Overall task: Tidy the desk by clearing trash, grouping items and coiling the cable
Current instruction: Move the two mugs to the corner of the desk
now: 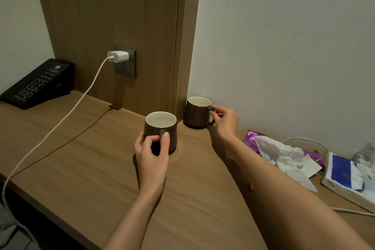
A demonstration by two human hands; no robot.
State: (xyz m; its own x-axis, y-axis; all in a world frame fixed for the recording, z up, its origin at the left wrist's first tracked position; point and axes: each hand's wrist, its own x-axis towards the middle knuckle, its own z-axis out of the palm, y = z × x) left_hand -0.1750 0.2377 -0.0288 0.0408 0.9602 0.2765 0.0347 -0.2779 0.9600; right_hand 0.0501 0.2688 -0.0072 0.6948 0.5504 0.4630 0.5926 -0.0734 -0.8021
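Two dark brown mugs with pale insides stand on the wooden desk (85, 160). The near mug (161, 128) is gripped at its handle by my left hand (152, 154). The far mug (196, 112) sits in the corner by the wall, and my right hand (225, 122) pinches its handle. A white charging cable (67, 115) runs from a white charger (118, 56) in the wall socket across the desk and off the left edge. Crumpled white tissue (284, 158) and purple wrappers (252, 138) lie at the right.
A black desk phone (37, 83) sits at the back left. A blue-and-white tissue pack (347, 178) lies at the far right, with another white cable (308, 141) looping behind it. A wooden panel meets the white wall at the corner.
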